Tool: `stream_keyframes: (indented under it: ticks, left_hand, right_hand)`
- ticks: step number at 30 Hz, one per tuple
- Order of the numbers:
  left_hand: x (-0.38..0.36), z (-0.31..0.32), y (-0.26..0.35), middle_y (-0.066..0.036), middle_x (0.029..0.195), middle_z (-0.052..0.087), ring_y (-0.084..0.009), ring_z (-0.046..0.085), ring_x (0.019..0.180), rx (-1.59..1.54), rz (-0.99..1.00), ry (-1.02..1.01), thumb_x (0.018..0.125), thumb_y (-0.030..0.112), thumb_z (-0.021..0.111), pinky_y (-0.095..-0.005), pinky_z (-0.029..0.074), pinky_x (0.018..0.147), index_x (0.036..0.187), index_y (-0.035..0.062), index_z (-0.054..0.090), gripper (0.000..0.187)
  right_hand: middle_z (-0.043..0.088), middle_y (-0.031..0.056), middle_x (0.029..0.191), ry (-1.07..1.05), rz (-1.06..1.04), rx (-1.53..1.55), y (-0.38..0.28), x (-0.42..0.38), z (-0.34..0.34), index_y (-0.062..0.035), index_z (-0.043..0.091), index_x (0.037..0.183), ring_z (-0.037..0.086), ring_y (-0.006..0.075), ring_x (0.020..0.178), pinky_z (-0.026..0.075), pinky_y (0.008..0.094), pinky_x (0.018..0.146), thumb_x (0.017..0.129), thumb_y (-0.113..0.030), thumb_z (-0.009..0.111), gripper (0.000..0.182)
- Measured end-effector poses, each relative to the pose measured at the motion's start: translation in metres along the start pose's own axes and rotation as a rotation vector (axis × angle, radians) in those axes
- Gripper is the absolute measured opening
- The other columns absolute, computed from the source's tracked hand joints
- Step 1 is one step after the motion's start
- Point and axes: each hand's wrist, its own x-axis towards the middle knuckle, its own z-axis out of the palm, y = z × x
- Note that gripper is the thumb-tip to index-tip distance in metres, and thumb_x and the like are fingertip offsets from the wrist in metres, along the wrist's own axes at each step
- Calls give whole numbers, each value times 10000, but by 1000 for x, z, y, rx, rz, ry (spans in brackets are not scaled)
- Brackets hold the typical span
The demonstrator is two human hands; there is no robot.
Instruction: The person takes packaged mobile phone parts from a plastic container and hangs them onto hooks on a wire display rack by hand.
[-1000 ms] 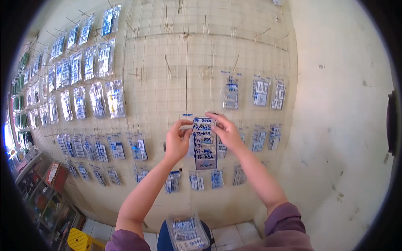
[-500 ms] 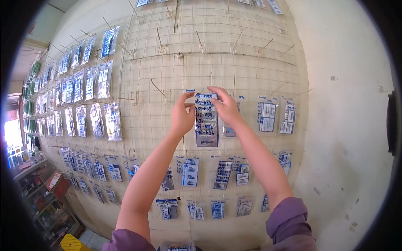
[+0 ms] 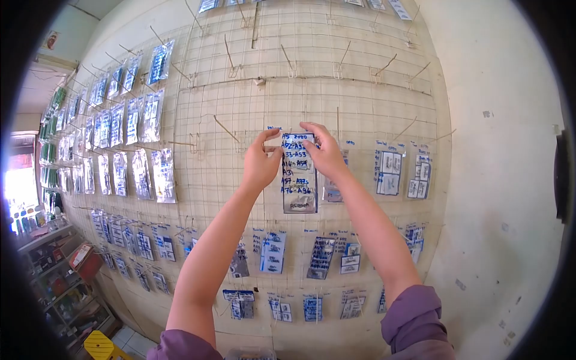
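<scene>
A clear plastic packet (image 3: 300, 195) with blue handwritten lines, the top one reading "A5 2020", hangs upright before the wire grid, between my two hands. My right hand (image 3: 326, 155) pinches its upper right corner, thumb on the front and fingers over the top edge. At the upper left edge, my left hand (image 3: 261, 163) has its curled fingers and thumb closed on the side of the packet. Small flat pieces show through the plastic. Partly behind my right hand is another hanging packet (image 3: 333, 191).
The wire grid (image 3: 336, 90) with projecting hooks (image 3: 228, 54) covers the wall. Rows of packets hang left (image 3: 141, 174) and below (image 3: 273, 253). A shelf (image 3: 60, 270) with goods and a yellow stool (image 3: 101, 347) stand at lower left. A bare wall (image 3: 498, 180) closes the right side.
The view has shifted slightly. Both hands stay at the packet's upper part, and the packet looks a little larger and nearer.
</scene>
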Motion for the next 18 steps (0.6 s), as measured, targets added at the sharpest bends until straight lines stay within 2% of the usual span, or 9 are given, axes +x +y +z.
stream_keyframes:
  ticks: [2, 4, 8, 11, 13, 14, 16, 17, 18]
  left_hand:
    - [1, 2, 0, -111, 1324, 599, -199, 670, 1006, 29, 1, 4, 852, 24, 636, -302, 522, 832, 1329, 45, 536, 488]
    - [-2, 2, -1, -111, 1320, 603, -200, 674, 1001, 57, -2, 12, 848, 28, 641, -302, 522, 826, 1328, 44, 536, 492]
    - [-1, 4, -12, -117, 1317, 607, -211, 685, 995, 69, 20, 26, 830, 33, 664, -310, 532, 810, 1335, 42, 532, 522]
    - [1, 4, -29, -134, 1318, 600, -223, 688, 999, 55, 12, -2, 818, 39, 685, -321, 541, 812, 1355, 43, 519, 562]
    - [0, 4, -33, -144, 1320, 592, -228, 689, 1000, 55, 19, -26, 812, 44, 700, -327, 545, 816, 1366, 42, 511, 585]
    - [-1, 5, -35, -163, 1348, 556, -240, 689, 1001, 111, 51, -53, 808, 52, 712, -332, 550, 820, 1388, 42, 487, 623]
    - [1, 8, -39, -182, 1377, 519, -252, 690, 1002, 165, 89, -79, 803, 59, 725, -337, 554, 824, 1410, 41, 462, 662]
    - [3, 10, -42, -196, 1404, 475, -263, 688, 1003, 245, 76, -98, 800, 66, 735, -340, 557, 830, 1430, 39, 434, 699]
    - [6, 12, -47, -210, 1432, 431, -275, 686, 1004, 327, 63, -116, 797, 73, 745, -343, 560, 835, 1450, 37, 405, 737]
  right_hand:
    - [549, 124, 1334, -7, 3, -21, 1, 1, -2, -43, 583, 1291, 506, 247, 1261, 385, 350, 1072, 884, 8, 588, 410]
    - [544, 150, 1318, -21, -83, -69, 7, 2, -1, -14, 566, 1272, 516, 306, 1252, 415, 364, 1051, 862, 6, 592, 412]
    - [544, 149, 1317, -53, -114, -102, 10, 4, -2, -17, 563, 1288, 514, 308, 1255, 420, 368, 1050, 860, 6, 594, 430]
    - [528, 130, 1353, -108, -34, -118, 9, 2, 1, -37, 568, 1313, 488, 271, 1290, 389, 359, 1081, 869, 21, 588, 448]
    - [451, 164, 1405, -93, -39, -207, 16, -1, 5, -48, 559, 1319, 505, 351, 1256, 435, 394, 1033, 877, -18, 592, 445]
    - [451, 164, 1405, -92, -41, -210, 20, -3, 6, -48, 559, 1319, 505, 351, 1256, 435, 394, 1033, 877, -18, 592, 445]
    - [365, 194, 1461, -90, 65, -241, 26, -8, 10, -84, 557, 1338, 493, 395, 1255, 446, 407, 1021, 876, -34, 603, 467]
    - [286, 212, 1502, -76, 33, -273, 29, -11, 11, -141, 549, 1362, 486, 424, 1254, 453, 422, 1009, 865, -46, 623, 512]
    - [286, 212, 1502, -75, 29, -274, 34, -14, 12, -141, 549, 1362, 486, 424, 1254, 453, 422, 1009, 865, -46, 623, 512]
